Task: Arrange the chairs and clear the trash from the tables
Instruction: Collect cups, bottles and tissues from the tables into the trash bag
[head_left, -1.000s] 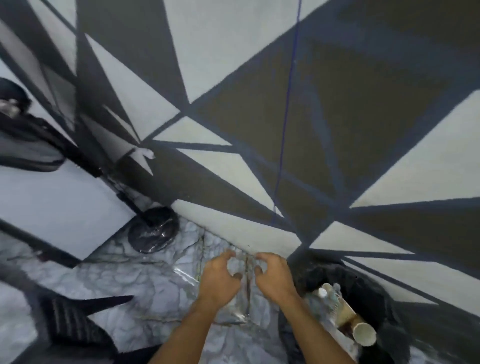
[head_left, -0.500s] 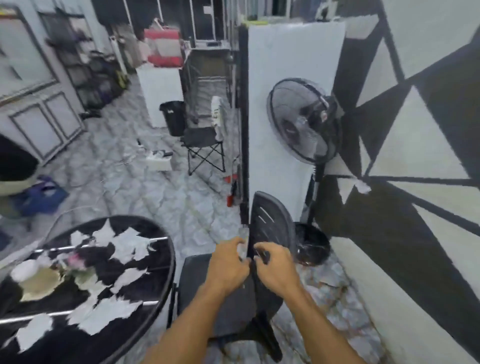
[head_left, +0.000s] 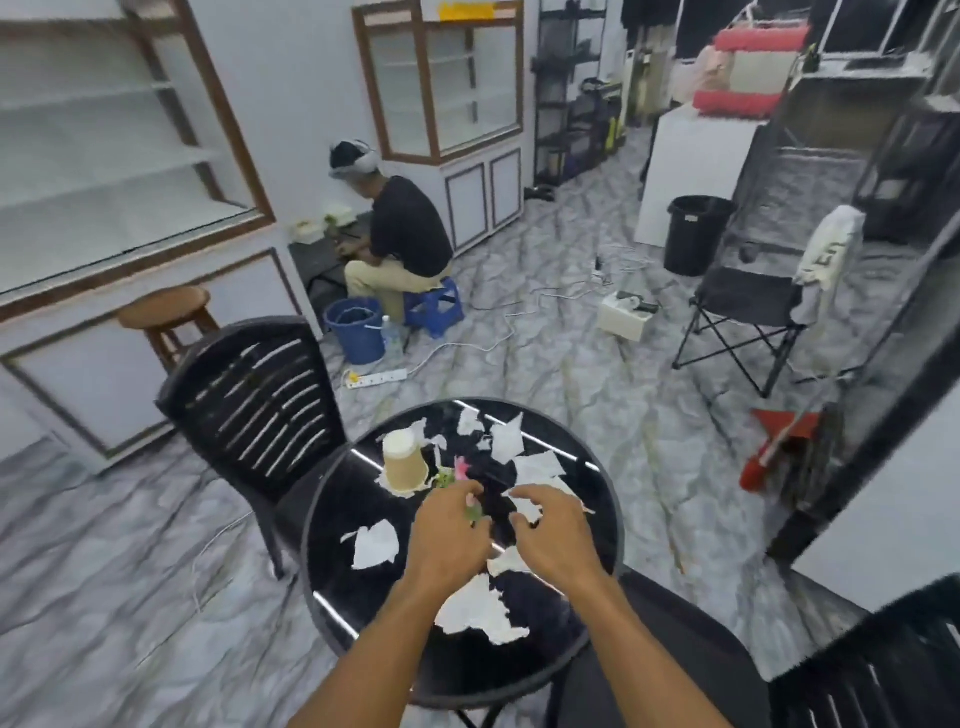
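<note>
Round black table (head_left: 332, 525) on marble floor, littered with torn paper scraps (head_left: 478, 613) and an upturned paper cup (head_left: 402, 462). Trash-clearing step, judged. Left hand (head_left: 447, 535) pinches a small green-pink scrap; right hand (head_left: 550, 535) open, fingers curled over paper. Next: gather scraps

Two bare forearms in view, no sleeves visible. Left hand (head_left: 451, 535) and right hand (head_left: 555, 538) ungloved; no rings, watch or bands seen.
</note>
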